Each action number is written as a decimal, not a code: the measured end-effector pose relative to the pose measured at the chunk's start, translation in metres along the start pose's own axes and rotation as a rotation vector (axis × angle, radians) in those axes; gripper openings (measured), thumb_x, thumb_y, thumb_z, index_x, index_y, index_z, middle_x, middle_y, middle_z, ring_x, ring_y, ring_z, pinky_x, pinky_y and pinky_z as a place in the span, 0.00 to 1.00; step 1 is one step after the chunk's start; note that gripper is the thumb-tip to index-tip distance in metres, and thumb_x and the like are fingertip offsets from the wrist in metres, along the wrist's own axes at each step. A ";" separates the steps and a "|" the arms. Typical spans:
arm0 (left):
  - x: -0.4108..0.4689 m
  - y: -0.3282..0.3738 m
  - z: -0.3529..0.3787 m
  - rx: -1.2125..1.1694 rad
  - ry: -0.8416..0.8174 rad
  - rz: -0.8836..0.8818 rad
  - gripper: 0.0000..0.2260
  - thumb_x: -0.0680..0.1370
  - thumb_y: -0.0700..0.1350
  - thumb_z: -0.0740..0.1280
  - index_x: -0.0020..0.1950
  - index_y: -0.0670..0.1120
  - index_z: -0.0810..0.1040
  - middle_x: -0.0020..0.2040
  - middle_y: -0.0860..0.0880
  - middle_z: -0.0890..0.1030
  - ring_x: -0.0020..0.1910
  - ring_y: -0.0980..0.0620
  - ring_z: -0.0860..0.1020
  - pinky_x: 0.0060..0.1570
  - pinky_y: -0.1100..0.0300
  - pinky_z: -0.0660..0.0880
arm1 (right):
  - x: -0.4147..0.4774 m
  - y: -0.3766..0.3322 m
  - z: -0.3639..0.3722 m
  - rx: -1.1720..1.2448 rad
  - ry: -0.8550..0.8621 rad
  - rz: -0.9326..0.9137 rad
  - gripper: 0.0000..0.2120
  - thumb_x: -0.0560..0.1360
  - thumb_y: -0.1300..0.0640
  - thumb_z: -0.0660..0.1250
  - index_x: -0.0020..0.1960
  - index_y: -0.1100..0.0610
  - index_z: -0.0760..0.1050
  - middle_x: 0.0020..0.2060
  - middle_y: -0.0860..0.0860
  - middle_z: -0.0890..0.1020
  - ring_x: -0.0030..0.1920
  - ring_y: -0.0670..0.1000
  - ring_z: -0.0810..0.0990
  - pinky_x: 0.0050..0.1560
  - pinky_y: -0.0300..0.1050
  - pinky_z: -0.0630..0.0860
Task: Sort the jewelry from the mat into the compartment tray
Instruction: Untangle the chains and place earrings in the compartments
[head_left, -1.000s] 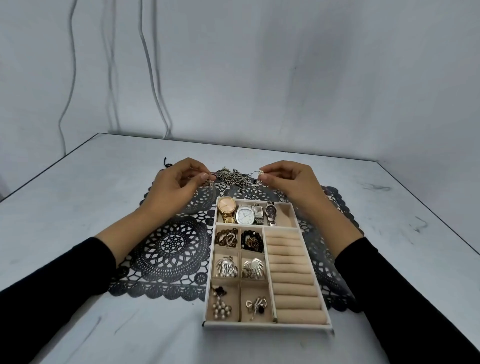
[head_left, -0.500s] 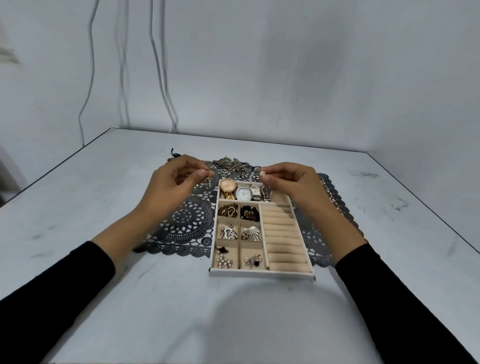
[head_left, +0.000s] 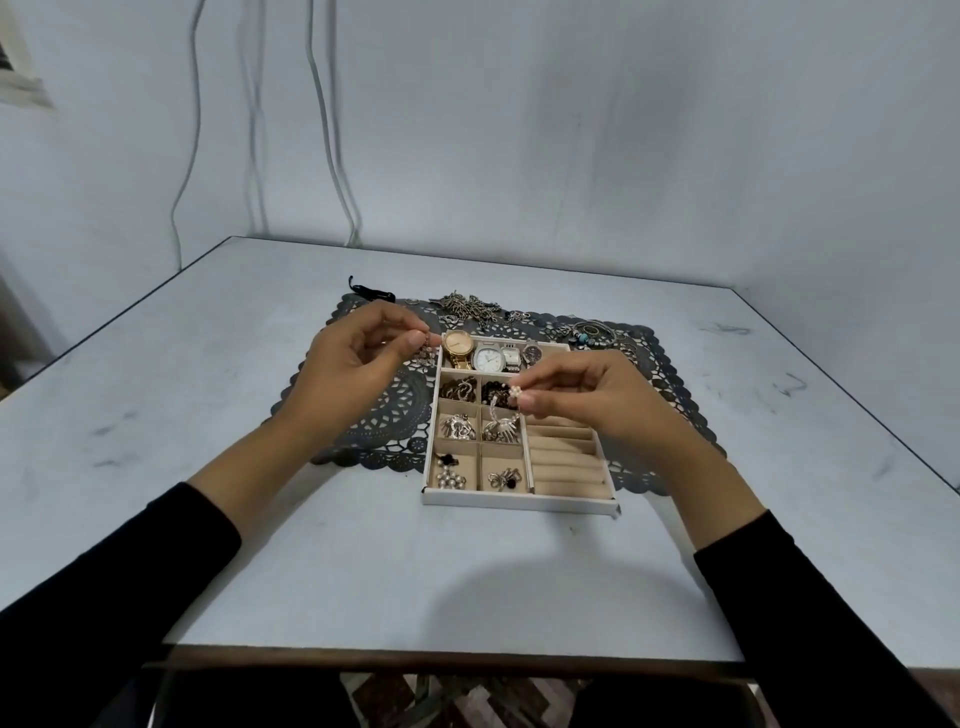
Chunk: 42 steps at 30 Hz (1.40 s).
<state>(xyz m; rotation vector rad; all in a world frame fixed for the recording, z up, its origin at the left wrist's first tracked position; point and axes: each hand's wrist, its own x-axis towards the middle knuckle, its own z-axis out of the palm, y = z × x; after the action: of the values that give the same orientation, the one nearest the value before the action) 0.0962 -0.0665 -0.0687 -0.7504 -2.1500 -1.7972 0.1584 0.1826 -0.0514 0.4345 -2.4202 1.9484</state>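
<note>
Right now my right hand (head_left: 597, 400) pinches a pearl cluster (head_left: 515, 391) between thumb and forefinger, the other fingers loosely curled behind. It hangs above the middle of the tray (head_left: 519, 503), over the small square compartments on its left half. A thin silvery strand drops from the cluster toward the compartment below; I cannot tell whether it touches the silver piece lying there.

My left hand (head_left: 358, 358) sits at about ten o'clock from the cluster, just beside the tray's far left corner. Its thumb and forefinger are closed on a small metal piece (head_left: 427, 347) that dangles over the mat (head_left: 374, 431); it is too small for me to say what kind.

Inside the tray, four watches (head_left: 488, 358) lie side by side in the long compartment at twelve o'clock. The six small compartments each hold pieces, dark ones farther off, silver in the middle row, pearls and a bow shape nearest me. The ring rolls (head_left: 566, 467) fill the three o'clock side.

On the mat beyond the tray, a heap of chains (head_left: 467, 304) lies at twelve o'clock and some bangles (head_left: 595, 330) at one o'clock. A black cord (head_left: 371, 293) rests at eleven o'clock, at the mat's far edge. The mat lies on a pale grey table (head_left: 311, 571).
</note>
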 end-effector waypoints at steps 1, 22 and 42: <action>-0.001 0.000 0.000 0.002 -0.005 0.004 0.03 0.78 0.40 0.68 0.51 0.45 0.79 0.47 0.50 0.86 0.53 0.53 0.83 0.58 0.51 0.78 | -0.002 0.000 0.000 -0.018 -0.030 0.005 0.11 0.68 0.66 0.74 0.50 0.63 0.82 0.42 0.59 0.84 0.45 0.53 0.83 0.53 0.47 0.80; -0.003 -0.001 0.001 -0.006 -0.006 0.015 0.03 0.78 0.40 0.68 0.50 0.47 0.79 0.47 0.52 0.86 0.54 0.53 0.83 0.54 0.56 0.78 | -0.002 -0.022 0.013 -0.576 -0.304 0.096 0.07 0.70 0.58 0.75 0.48 0.54 0.85 0.39 0.48 0.86 0.41 0.43 0.83 0.43 0.35 0.77; -0.004 0.000 0.004 -0.009 -0.017 0.018 0.04 0.78 0.37 0.68 0.51 0.45 0.79 0.48 0.48 0.85 0.53 0.55 0.83 0.52 0.64 0.78 | 0.003 -0.023 0.027 -0.864 -0.322 0.031 0.08 0.69 0.58 0.76 0.49 0.51 0.85 0.35 0.40 0.82 0.34 0.35 0.76 0.34 0.25 0.67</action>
<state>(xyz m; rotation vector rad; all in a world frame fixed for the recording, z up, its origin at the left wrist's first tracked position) 0.1004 -0.0635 -0.0719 -0.7876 -2.1404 -1.7996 0.1654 0.1521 -0.0347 0.6850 -3.1307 0.7012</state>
